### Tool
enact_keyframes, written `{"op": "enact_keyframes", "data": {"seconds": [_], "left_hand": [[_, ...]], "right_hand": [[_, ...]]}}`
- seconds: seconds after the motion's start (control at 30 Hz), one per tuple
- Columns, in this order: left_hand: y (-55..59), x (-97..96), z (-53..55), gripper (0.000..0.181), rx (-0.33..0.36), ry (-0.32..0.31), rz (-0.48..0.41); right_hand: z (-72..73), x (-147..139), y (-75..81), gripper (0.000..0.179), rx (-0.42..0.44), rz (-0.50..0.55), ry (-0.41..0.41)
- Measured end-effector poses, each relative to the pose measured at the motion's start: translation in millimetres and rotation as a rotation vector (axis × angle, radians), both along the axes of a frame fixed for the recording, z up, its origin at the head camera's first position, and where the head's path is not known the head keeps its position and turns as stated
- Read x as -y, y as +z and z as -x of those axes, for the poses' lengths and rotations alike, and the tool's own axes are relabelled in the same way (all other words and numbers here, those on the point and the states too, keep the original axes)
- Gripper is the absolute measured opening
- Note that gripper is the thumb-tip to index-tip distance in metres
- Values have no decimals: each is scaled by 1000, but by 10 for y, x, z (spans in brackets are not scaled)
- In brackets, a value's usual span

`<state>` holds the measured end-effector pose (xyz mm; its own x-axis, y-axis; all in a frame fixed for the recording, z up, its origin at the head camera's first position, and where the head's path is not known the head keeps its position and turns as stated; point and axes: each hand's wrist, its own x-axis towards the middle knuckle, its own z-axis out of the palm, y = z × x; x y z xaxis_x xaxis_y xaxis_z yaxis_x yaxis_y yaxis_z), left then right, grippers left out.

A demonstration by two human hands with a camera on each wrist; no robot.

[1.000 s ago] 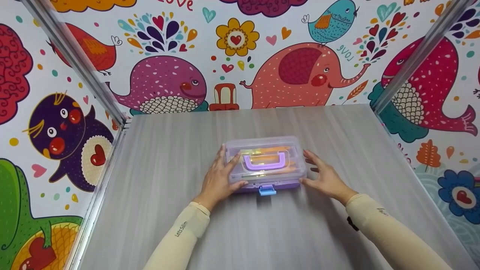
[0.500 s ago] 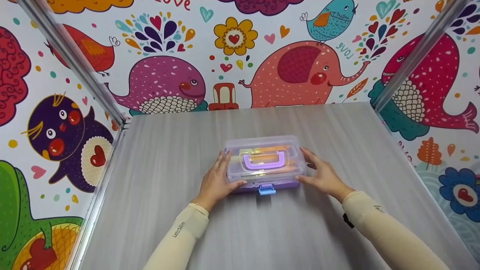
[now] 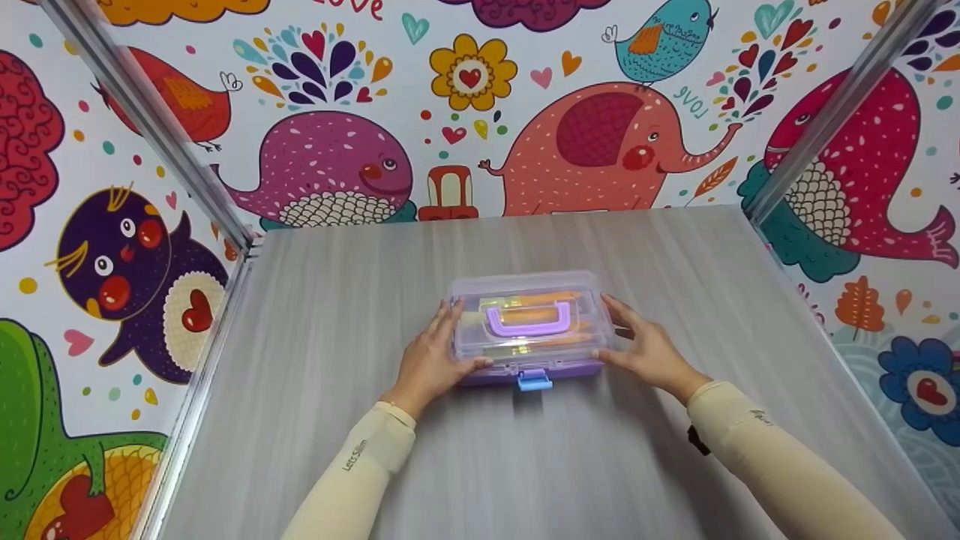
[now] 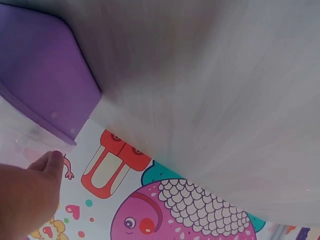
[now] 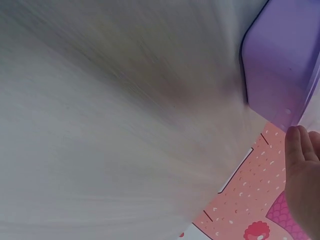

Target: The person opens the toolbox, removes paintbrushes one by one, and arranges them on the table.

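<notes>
A purple storage box (image 3: 559,369) with a clear lid (image 3: 469,345) sits on the table, lid down. On top lies a purple handle (image 3: 529,330); a blue latch (image 3: 535,380) sticks out at the front. Long orange items (image 3: 559,298) show through the lid. My left hand (image 3: 433,364) grips the box's left end, thumb at the front edge and fingers along the side. At the opposite end, my right hand (image 3: 649,351) holds it likewise. In the wrist views, left fingertips (image 4: 56,159) and right fingertips (image 5: 295,134) meet the seam between lid and purple base.
A grey wood-grain table (image 3: 337,300) lies under the box. Cartoon-printed walls (image 3: 457,150) enclose it at the back and both sides, with metal posts (image 3: 165,135) at the corners.
The left fingers have drawn back from over the lid to its side. My right hand has moved slightly left, onto the box's right end. The box has stayed in place.
</notes>
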<state>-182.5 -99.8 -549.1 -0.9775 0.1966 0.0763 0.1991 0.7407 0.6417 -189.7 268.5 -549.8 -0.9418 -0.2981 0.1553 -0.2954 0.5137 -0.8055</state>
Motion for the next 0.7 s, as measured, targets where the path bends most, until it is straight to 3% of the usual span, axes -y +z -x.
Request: {"op": "enact_keyframes", "data": {"seconds": [0.23,0.7], "left_hand": [[77,5,11,110,45,4,16],[216,25,124,110,49,32,-37]], "right_hand": [[-3,6,67,96,49,-72,-31],[64,31,272,93,73,-150,-59]]}}
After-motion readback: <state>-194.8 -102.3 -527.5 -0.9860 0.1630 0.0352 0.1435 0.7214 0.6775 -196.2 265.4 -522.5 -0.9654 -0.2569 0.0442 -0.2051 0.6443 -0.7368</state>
